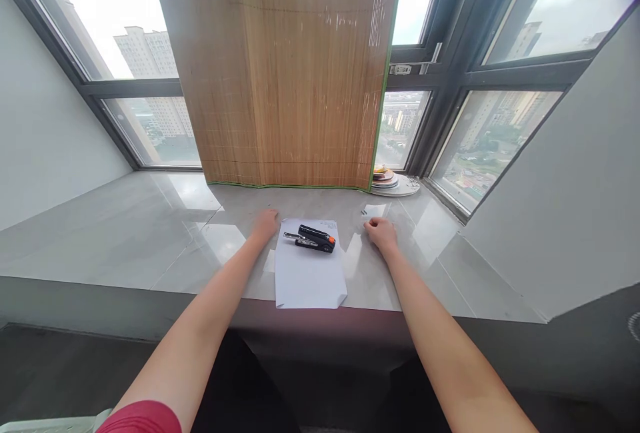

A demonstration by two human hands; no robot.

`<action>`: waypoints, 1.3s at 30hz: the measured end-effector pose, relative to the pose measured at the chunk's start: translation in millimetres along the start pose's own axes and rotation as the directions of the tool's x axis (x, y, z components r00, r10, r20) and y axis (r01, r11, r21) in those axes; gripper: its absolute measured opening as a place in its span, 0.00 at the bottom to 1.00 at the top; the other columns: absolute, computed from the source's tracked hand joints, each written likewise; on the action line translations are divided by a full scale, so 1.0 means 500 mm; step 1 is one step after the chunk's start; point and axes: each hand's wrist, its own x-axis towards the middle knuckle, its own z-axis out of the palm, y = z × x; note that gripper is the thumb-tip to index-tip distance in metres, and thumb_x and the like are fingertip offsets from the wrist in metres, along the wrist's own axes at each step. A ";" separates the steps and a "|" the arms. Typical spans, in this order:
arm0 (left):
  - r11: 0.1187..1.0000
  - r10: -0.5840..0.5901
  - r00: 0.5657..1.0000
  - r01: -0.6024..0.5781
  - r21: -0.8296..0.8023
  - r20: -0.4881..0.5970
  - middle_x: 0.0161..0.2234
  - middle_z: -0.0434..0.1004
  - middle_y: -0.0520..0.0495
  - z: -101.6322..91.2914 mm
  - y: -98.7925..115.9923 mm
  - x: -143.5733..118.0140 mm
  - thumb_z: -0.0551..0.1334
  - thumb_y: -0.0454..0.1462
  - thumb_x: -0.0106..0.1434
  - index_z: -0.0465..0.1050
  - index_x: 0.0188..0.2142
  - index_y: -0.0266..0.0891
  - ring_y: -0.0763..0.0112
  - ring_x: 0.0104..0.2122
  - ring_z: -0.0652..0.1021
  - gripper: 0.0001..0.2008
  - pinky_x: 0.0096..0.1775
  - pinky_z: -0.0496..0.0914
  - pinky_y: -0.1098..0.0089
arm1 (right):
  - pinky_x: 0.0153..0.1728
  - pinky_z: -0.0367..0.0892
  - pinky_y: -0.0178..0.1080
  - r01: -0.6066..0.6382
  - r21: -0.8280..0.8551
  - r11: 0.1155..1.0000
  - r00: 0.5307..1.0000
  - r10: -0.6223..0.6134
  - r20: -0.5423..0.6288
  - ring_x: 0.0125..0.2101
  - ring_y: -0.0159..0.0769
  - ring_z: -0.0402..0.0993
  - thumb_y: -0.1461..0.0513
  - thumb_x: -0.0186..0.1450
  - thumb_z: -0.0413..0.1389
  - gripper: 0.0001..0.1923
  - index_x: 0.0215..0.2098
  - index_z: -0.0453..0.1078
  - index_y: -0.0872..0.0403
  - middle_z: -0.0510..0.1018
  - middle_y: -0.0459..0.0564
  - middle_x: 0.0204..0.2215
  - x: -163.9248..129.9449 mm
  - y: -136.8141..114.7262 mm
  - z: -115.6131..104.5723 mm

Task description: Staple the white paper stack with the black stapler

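A black stapler (313, 238) with an orange end lies on a sheet of white paper (309, 273) on the grey stone sill (125, 233). My left hand (265, 223) rests on the sill just left of the paper's far corner, fingers loosely curled, holding nothing. My right hand (381, 232) rests on the sill to the right of the paper, fingers curled under, nothing visible in it. Both hands are apart from the stapler.
A bamboo mat (285, 73) stands upright against the window behind the paper. A stack of plates (393, 181) sits at its right end. A small metal bit (364, 212) lies near my right hand. The sill's front edge drops off below the paper.
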 end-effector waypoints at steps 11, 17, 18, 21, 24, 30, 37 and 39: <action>0.992 -0.129 0.977 0.130 -0.009 -0.168 0.52 0.82 0.37 -0.003 0.027 -0.156 0.53 0.26 0.72 0.83 0.52 0.41 0.55 0.53 0.79 0.21 0.48 0.74 0.64 | 0.37 0.59 0.39 -0.027 0.012 1.000 0.999 0.027 0.029 0.30 0.39 0.71 0.59 0.63 0.55 0.12 0.22 0.68 0.50 0.75 0.47 0.22 -0.004 -0.005 -0.006; 0.985 -0.150 0.964 0.127 -0.115 -0.220 0.50 0.81 0.37 -0.017 0.032 -0.155 0.57 0.29 0.71 0.82 0.47 0.39 0.57 0.47 0.82 0.15 0.48 0.74 0.63 | 0.36 0.58 0.39 -0.050 0.063 0.997 0.999 0.049 0.014 0.30 0.39 0.68 0.60 0.62 0.56 0.12 0.21 0.66 0.50 0.72 0.46 0.21 -0.005 -0.005 -0.011; 0.983 -0.149 0.957 0.116 -0.144 -0.249 0.49 0.82 0.37 -0.017 0.031 -0.154 0.57 0.30 0.71 0.82 0.48 0.39 0.56 0.47 0.82 0.15 0.48 0.74 0.63 | 0.36 0.58 0.39 -0.046 0.088 0.995 0.999 0.046 0.003 0.29 0.39 0.66 0.60 0.62 0.56 0.12 0.20 0.65 0.50 0.70 0.46 0.20 -0.006 -0.009 -0.013; 0.970 -0.130 0.930 0.047 -0.239 -0.343 0.45 0.85 0.38 -0.014 0.027 -0.150 0.56 0.34 0.74 0.81 0.49 0.40 0.55 0.47 0.83 0.14 0.49 0.74 0.62 | 0.36 0.58 0.40 0.079 0.233 0.969 0.994 -0.060 -0.086 0.26 0.36 0.59 0.57 0.65 0.56 0.18 0.20 0.57 0.50 0.64 0.44 0.19 -0.017 -0.035 -0.018; 0.921 -0.095 0.915 -0.069 -0.383 -0.391 0.41 0.87 0.42 -0.008 0.025 -0.145 0.59 0.39 0.74 0.81 0.49 0.41 0.58 0.39 0.84 0.12 0.47 0.75 0.62 | 0.34 0.58 0.40 0.308 0.402 0.862 0.951 -0.282 -0.123 0.26 0.35 0.56 0.48 0.71 0.52 0.25 0.22 0.54 0.49 0.61 0.44 0.20 -0.039 -0.079 -0.012; 0.769 0.008 0.916 -0.262 -0.583 -0.402 0.35 0.87 0.49 0.004 0.032 -0.140 0.65 0.45 0.70 0.84 0.45 0.42 0.66 0.31 0.84 0.12 0.41 0.78 0.67 | 0.41 0.63 0.40 0.570 0.517 0.638 0.680 -0.720 0.138 0.35 0.38 0.66 0.44 0.71 0.58 0.20 0.36 0.70 0.50 0.74 0.48 0.34 -0.084 -0.132 0.020; 0.726 0.223 0.881 -0.436 -0.532 -0.417 0.43 0.89 0.44 0.007 0.041 -0.146 0.64 0.44 0.73 0.87 0.43 0.42 0.60 0.43 0.86 0.13 0.48 0.80 0.60 | 0.34 0.58 0.38 0.459 0.548 0.699 0.657 -0.682 0.321 0.29 0.34 0.61 0.43 0.70 0.59 0.21 0.36 0.67 0.50 0.68 0.42 0.28 -0.087 -0.116 0.034; 0.729 0.248 0.879 -0.446 -0.520 -0.406 0.42 0.89 0.44 0.005 0.043 -0.149 0.63 0.43 0.73 0.87 0.42 0.43 0.60 0.42 0.86 0.13 0.48 0.80 0.59 | 0.33 0.57 0.38 0.434 0.555 0.709 0.664 -0.668 0.334 0.28 0.33 0.60 0.42 0.70 0.59 0.22 0.36 0.67 0.50 0.66 0.41 0.26 -0.088 -0.114 0.035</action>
